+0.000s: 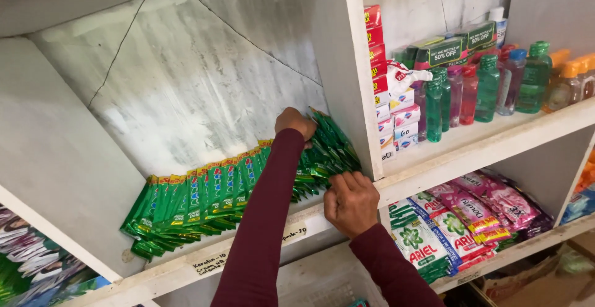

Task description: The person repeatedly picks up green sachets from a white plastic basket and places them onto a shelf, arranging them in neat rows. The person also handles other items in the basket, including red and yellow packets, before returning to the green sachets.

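A long row of small green sachets (204,195) lies across a white shelf (186,268), overlapping like tiles. My left hand (294,123), in a maroon sleeve, reaches to the back of the compartment and grips the top of the green sachets bunched at the right end (331,149). My right hand (351,203) sits at the shelf's front edge, fingers curled on the lower ends of those same sachets.
A white upright divider (353,78) bounds the compartment on the right. Beyond it stand stacked red and white boxes (385,84) and coloured bottles (489,87). Below lie detergent sachets (427,239) and pink sachets (489,205). More packets (31,263) sit lower left.
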